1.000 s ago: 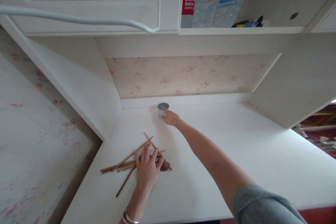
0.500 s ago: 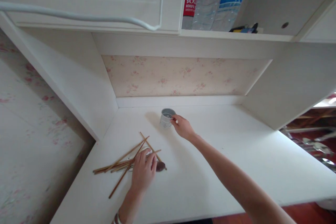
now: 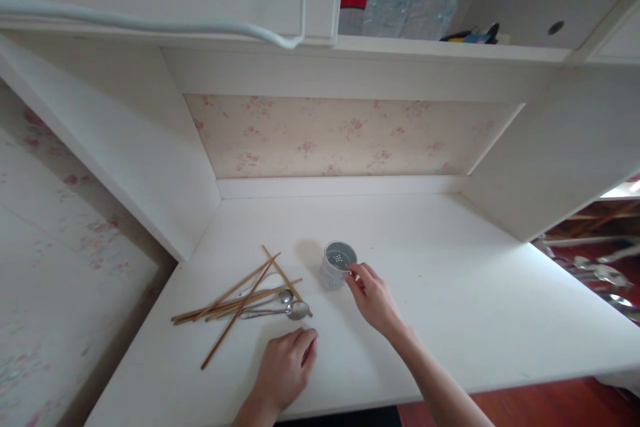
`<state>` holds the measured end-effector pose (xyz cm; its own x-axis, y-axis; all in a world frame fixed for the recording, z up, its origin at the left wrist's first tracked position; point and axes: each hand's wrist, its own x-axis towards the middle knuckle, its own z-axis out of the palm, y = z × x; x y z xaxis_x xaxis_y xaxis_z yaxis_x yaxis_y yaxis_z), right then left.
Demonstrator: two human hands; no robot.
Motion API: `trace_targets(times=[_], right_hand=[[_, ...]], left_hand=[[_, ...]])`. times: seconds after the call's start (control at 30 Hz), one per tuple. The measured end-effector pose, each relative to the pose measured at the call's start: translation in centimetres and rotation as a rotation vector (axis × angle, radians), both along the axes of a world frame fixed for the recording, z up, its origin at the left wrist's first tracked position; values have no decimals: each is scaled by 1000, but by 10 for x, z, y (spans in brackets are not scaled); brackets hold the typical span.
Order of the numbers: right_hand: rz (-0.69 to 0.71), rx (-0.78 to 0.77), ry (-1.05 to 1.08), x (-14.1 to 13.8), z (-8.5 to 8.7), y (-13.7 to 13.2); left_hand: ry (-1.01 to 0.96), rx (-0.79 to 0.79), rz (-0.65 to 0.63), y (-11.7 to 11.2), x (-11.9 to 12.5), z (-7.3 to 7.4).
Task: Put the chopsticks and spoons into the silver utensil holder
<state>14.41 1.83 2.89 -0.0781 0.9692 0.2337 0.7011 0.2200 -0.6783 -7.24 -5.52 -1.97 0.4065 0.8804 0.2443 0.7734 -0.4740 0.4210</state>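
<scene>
Two hands: right hand pinches the rim of the small grey perforated metal cup, steadying it upright; left hand rests curled closed nearer than the cup, contents unseen.

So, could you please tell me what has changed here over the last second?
The right hand has drawn the cup from the back of the desk forward, next to the spoons, and still pinches its rim. The left hand has come off the chopsticks and spoons and pulled back toward the front edge. Chopsticks and spoons lie about where they were.
</scene>
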Motion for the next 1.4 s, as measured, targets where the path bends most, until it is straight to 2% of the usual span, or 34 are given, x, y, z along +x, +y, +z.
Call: trace_targets(times=[0.17, 0.3, 0.4, 0.47, 0.57, 0.67, 0.77, 0.93, 1.17, 1.3, 1.4], right_hand=[[11, 9, -7, -2, -8, -2], [22, 20, -24, -4, -6, -2], [3, 5, 42, -2, -8, -4], [-59, -6, 130, 3, -15, -9], [-188, -41, 279, 14, -36, -18], [-249, -105, 369, 24, -60, -29], [-251, -137, 383, 29, -73, -33], [-219, -140, 284, 27, -70, -29], [-195, -129, 249, 27, -69, -30], [-194, -126, 246, 28, -71, -29], [-191, -127, 250, 28, -70, -28]], left_hand=[[36, -25, -10, 6, 2, 4], [22, -16, -10, 3, 3, 1], [-34, -36, 24, -1, 0, 0], [-75, -47, 98, 0, -7, 5], [-62, -13, 279, 12, -30, 20], [49, 20, 454, 33, -58, 37], [207, 19, 501, 54, -78, 45], [410, -79, 488, 76, -85, 38], [398, -186, 482, 82, -81, 34], [353, -164, 478, 83, -79, 47], [274, -96, 487, 87, -76, 71]])
